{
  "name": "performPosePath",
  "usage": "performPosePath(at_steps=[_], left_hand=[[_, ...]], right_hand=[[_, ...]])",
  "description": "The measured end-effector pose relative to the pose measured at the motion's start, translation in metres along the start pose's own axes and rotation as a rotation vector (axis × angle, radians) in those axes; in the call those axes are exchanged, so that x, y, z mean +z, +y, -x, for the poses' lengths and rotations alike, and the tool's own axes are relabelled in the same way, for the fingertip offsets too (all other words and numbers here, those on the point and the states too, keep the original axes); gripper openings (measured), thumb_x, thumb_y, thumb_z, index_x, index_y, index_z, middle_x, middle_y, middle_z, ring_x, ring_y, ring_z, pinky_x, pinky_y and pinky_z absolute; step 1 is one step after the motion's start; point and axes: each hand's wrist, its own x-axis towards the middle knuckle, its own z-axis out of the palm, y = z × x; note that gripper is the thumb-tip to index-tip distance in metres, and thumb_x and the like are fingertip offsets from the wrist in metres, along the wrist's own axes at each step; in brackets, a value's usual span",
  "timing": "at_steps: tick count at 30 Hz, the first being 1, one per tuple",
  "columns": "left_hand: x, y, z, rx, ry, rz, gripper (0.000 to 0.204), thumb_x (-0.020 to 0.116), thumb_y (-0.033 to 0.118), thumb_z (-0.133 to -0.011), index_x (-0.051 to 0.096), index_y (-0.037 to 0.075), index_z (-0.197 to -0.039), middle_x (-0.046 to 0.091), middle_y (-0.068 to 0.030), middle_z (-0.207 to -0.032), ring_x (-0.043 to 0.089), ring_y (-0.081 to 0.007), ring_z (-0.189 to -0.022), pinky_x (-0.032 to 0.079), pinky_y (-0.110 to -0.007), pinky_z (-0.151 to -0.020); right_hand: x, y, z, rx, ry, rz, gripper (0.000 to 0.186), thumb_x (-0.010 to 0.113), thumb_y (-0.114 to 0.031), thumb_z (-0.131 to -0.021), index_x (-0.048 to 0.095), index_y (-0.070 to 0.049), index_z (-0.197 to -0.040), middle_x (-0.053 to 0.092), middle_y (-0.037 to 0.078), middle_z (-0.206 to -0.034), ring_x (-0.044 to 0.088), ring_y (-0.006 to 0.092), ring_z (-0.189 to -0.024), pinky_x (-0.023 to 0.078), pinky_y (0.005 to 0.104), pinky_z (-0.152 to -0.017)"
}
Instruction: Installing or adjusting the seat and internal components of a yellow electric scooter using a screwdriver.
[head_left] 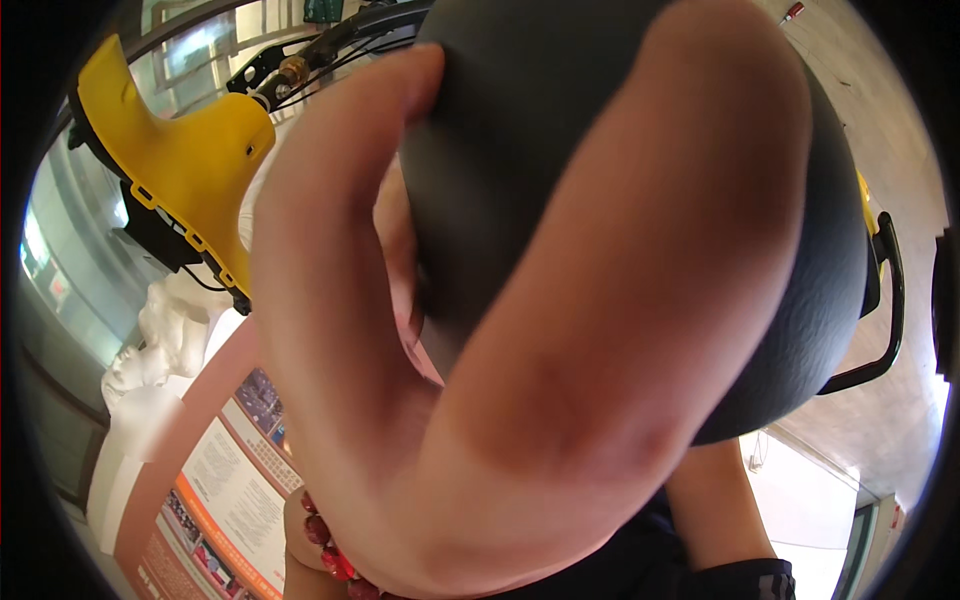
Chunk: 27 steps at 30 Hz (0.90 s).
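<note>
My left hand (450, 470) fills the middle of the view, very close and blurred. Its thumb and index finger spread apart in a wide U, with part of another finger showing behind. A red bead bracelet (336, 562) circles the wrist. Behind the fingers is a large, smooth black saddle (500, 150); the fingertips overlap its outline, but I cannot tell whether they touch it. At the lower right my right forearm (715, 500) emerges from a dark sleeve and passes behind the saddle, which hides the right hand.
At upper left are a yellow plastic fairing (185, 150) and a black bar with cables (355, 35). A black curved handle (893, 310) stands out at right. A white sculpture (165, 340) and a brownish display panel with pictures and text (225, 490) are at lower left.
</note>
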Motion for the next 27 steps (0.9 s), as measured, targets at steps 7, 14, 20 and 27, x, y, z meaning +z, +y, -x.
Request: performPosePath(at_steps=[7, 14, 20, 27], left_hand=[[0.02, 0.009, -0.012, -0.053, 0.045, 0.086, 0.089, 0.059, -0.001, -0.058, 0.016, -0.006, -0.137, 0.039, -0.0244, -0.128, 0.056, -0.0265, -0.105, 0.048, -0.029, -0.083], [0.034, 0.035, -0.014, -0.083, -0.009, 0.093, 0.088, 0.056, -0.006, -0.058, 0.018, -0.005, -0.137, 0.048, -0.0221, -0.12, 0.06, -0.0217, -0.097, 0.049, -0.024, -0.077], [0.021, 0.05, -0.009, -0.098, -0.144, -0.13, 0.089, 0.053, -0.01, -0.056, 0.02, -0.001, -0.138, 0.058, -0.018, -0.107, 0.062, -0.0188, -0.093, 0.049, -0.023, -0.075], [0.014, 0.045, -0.001, -0.119, -0.142, -0.187, 0.088, 0.052, -0.012, -0.057, 0.019, -0.001, -0.138, 0.055, -0.0185, -0.112, 0.062, -0.0211, -0.094, 0.049, -0.026, -0.08]], right_hand=[[0.0, 0.014, -0.004, -0.032, 0.121, 0.052, 0.025, 0.06, -0.012, -0.078, 0.064, 0.001, -0.099, 0.063, 0.02, -0.09, 0.061, 0.0295, -0.083, 0.046, 0.0335, -0.077], [0.027, 0.052, -0.008, -0.001, 0.122, -0.294, 0.029, 0.057, -0.007, -0.078, 0.059, 0.005, -0.105, 0.06, 0.02, -0.097, 0.059, 0.0298, -0.082, 0.047, 0.0344, -0.078], [0.012, 0.023, 0.002, -0.077, 0.151, -0.22, 0.028, 0.054, -0.001, -0.078, 0.059, 0.005, -0.105, 0.056, 0.018, -0.102, 0.056, 0.028, -0.088, 0.045, 0.0312, -0.081], [0.004, 0.01, 0.0, 0.015, 0.058, -0.194, 0.028, 0.056, -0.003, -0.078, 0.061, 0.002, -0.105, 0.057, 0.016, -0.098, 0.056, 0.0272, -0.085, 0.045, 0.0312, -0.077]])
